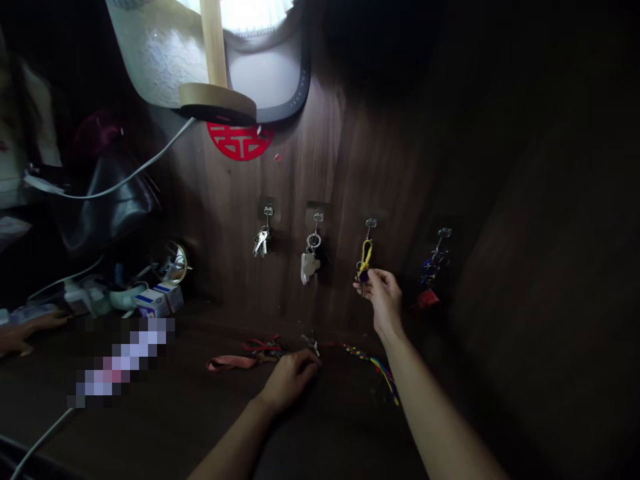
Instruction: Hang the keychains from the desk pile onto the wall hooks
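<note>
My right hand pinches a key bunch with a dark blue round tag. Its yellow braided cord hangs from a wall hook. My left hand rests on the dark tabletop, fingers loosely bent, beside a small bunch of keys. Left of that hand lie keys with a red-striped strap and a red strap. A multicoloured braided lanyard lies below my right hand. Keys hang on the neighbouring hooks: silver keys, a bunch with a pale round charm, and a bunch with a red tag.
Overhead are a lamp base, caps and a red paper cutout. At left stand a small box, a round mirror, bottles and a black bag. What looks like another person's hand reaches in.
</note>
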The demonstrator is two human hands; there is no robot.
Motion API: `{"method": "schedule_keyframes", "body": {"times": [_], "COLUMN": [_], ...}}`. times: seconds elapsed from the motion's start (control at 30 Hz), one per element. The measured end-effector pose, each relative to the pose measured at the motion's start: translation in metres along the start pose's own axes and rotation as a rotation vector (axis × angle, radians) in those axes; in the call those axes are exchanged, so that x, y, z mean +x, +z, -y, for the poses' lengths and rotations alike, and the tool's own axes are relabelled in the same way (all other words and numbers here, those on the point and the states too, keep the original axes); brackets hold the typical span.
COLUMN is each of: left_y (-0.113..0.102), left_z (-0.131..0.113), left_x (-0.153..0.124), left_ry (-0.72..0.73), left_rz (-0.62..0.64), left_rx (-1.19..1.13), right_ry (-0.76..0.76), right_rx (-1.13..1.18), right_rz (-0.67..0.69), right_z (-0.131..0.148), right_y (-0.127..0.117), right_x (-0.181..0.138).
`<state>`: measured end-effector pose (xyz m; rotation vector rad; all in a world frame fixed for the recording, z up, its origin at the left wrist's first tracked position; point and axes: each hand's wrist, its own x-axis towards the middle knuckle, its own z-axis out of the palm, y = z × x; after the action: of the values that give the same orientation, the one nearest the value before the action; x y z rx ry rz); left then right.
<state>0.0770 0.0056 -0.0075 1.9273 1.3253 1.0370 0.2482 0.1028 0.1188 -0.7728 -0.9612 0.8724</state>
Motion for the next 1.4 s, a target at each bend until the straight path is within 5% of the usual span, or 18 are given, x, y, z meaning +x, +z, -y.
{"method": "schedule_keyframes", "body": {"times": [0.4,0.57,0.83,1.0,1.27,1.4], "left_y": [0.000,0.002,-0.006,-0.035,-0.113,-0.138], "left_z": [0.003,0.000,-0.014,-0.016,0.015,0.035], "left_x": [-0.004,-0.006,-0.009,-0.016,-0.021,-0.021], "left_ry": [0.051,0.026,0.013,0.032,-0.042,-0.011], "left_rz": [0.010,0.019,0.131,0.225,-0.023,0.048], "left_rx": [0.110,0.194,0.257,0.239,0.261,0.385], "right_ry": [0.116,0.126,-0.033,-0.122,-0.172,-0.175], "right_rx": [-0.211,-0.452,-0.786,-0.907,-0.981,-1.008], "right_rz": [0.080,0.232,0.406,0.453,0.468,0.483], "right_z": [-0.039,-0.066,-0.083,-0.087,-0.092,-0.091], "right_y": [-0.045,-0.063,-0.063,-0.062,-0.061,-0.060], "right_x": [-0.055,-0.079,-0.115,-0.120,-0.120,-0.120]}}
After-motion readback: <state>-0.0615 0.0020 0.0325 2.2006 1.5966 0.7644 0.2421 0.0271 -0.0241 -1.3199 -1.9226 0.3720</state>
